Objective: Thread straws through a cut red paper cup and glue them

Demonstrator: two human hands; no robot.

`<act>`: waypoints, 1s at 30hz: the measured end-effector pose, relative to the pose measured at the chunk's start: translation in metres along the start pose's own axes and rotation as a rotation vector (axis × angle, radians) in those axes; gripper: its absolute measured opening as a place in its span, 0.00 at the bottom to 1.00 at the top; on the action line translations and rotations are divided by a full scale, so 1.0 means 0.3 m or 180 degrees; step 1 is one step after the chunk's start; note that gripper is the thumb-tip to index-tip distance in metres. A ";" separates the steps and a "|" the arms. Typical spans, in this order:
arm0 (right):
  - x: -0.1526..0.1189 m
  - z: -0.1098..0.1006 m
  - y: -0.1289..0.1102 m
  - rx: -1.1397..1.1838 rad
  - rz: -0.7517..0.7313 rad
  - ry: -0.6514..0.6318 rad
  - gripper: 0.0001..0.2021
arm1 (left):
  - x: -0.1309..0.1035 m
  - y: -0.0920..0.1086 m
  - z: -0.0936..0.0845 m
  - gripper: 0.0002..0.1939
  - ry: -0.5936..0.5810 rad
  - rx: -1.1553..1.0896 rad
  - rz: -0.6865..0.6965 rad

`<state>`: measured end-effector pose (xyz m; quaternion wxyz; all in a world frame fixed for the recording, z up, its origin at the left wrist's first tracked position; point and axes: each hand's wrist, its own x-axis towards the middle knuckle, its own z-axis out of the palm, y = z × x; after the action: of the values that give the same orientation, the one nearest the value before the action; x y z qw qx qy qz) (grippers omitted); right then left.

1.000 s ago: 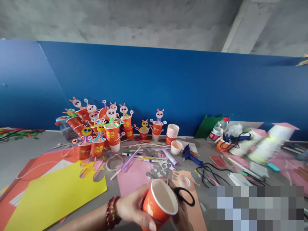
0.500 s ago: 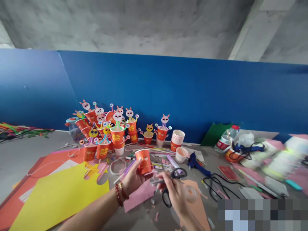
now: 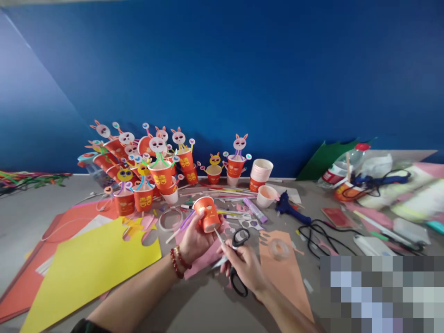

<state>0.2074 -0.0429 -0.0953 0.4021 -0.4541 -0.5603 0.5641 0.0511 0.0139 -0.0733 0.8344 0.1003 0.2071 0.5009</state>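
Observation:
My left hand point(image 3: 194, 240) is closed around a red paper cup point(image 3: 207, 213), which is tilted with its white rim up to the left and its base down to the right. My right hand point(image 3: 244, 266) grips a pair of scissors point(image 3: 239, 237) with black handles. The blades are spread, and one blade tip meets the lower edge of the cup; whether it has pierced the paper I cannot tell. Under the hands lies a pink paper sheet point(image 3: 203, 259). An orange paper sheet point(image 3: 282, 273) with cut-out holes lies right of my right hand.
Several red cups with rabbit faces point(image 3: 161, 178) crowd the back left. A cup stack point(image 3: 261, 175), a white cup point(image 3: 266, 196), a blue glue gun point(image 3: 291, 209) with black cable and a purple glue stick point(image 3: 255, 209) lie behind. Yellow paper point(image 3: 93, 273) covers the left; a blue wall point(image 3: 222, 83) stands behind.
The camera view has tipped downward. The cup is now tilted with its base toward my right hand, and the scissors have turned so that their blades are apart, one reaching the cup's base.

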 end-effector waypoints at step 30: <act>0.023 0.018 0.010 0.0437 0.0761 0.0019 0.21 | 0.008 -0.061 -0.035 0.22 -0.0021 0.0557 -0.0068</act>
<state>0.2005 -0.0377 -0.0988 0.3637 -0.4907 -0.4611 0.6436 0.0620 0.0069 -0.0901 0.8283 0.1723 0.2484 0.4717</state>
